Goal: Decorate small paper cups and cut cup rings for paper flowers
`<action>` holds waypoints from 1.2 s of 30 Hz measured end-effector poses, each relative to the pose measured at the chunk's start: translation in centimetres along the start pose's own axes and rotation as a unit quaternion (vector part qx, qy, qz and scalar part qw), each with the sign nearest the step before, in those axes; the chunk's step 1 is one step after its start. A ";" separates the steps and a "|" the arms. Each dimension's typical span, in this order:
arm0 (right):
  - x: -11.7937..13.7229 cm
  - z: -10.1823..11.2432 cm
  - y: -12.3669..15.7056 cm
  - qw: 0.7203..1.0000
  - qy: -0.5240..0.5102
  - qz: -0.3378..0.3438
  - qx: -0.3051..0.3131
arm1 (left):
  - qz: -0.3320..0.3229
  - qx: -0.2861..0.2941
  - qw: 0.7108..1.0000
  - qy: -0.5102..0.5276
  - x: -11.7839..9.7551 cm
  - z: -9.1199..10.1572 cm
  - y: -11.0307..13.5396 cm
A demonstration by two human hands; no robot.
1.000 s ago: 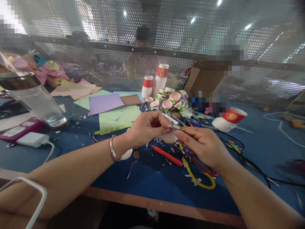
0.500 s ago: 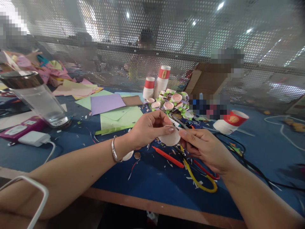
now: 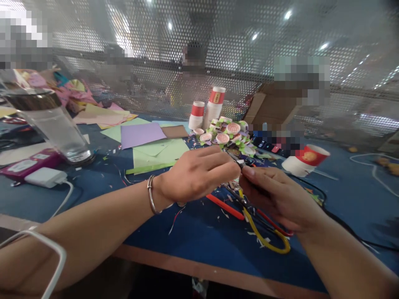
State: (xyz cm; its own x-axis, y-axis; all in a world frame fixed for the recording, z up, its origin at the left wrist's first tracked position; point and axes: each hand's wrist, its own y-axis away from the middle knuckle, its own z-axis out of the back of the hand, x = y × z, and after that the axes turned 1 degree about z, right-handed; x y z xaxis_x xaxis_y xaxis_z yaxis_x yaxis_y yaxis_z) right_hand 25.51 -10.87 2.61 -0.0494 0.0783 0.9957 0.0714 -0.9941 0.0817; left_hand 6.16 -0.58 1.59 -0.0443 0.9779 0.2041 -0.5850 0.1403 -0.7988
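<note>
My left hand [image 3: 202,172], back upward with fingers curled, reaches across to the fingertips of my right hand [image 3: 271,189]. The right thumb is pinched against its fingers. Between the two hands is a white paper disc, now almost wholly hidden behind the left fingers. Under the hands lie an orange-red pen [image 3: 226,207] and a tool with looped handles, one yellow [image 3: 264,238] and one red. Just beyond is a heap of small round paper pieces [image 3: 232,135] with pinkish faces and green and purple bits.
Stacked paper cups [image 3: 215,110] stand behind the heap, and a red-and-white cup [image 3: 307,160] leans at right. Coloured paper sheets [image 3: 143,135], a glass bottle [image 3: 62,131] and a white charger [image 3: 46,177] are at left. Black cables [image 3: 346,228] run at right. A perforated screen closes the back.
My left hand has turned over and moved right, covering the white disc that showed between the fingertips. My right hand stays close by. The view has shifted slightly.
</note>
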 end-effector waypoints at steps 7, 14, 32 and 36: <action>-0.4 0.0 -0.3 1.000 0.015 0.013 -0.007 | 0.123 -0.055 0.985 0.107 -0.4 -1.3 0.4; -1.5 0.7 -1.0 0.996 0.066 0.044 -0.030 | 0.405 -0.083 0.777 0.474 -0.9 -2.9 0.0; -0.6 2.0 -0.7 0.920 0.360 0.125 -0.095 | 0.394 -0.091 0.852 0.332 -2.0 -4.2 0.6; -0.5 1.9 -0.5 0.895 0.400 0.168 -0.100 | 0.374 -0.103 0.869 0.308 -2.7 -4.0 0.5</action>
State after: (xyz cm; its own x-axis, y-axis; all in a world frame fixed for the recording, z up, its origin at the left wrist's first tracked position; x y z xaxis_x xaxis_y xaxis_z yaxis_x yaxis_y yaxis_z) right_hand 27.38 -10.31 2.13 -0.7621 -0.2280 0.6060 0.0413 -0.9512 -0.3059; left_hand 9.21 -2.50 -1.64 0.1293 0.6957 -0.7066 -0.4194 -0.6074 -0.6747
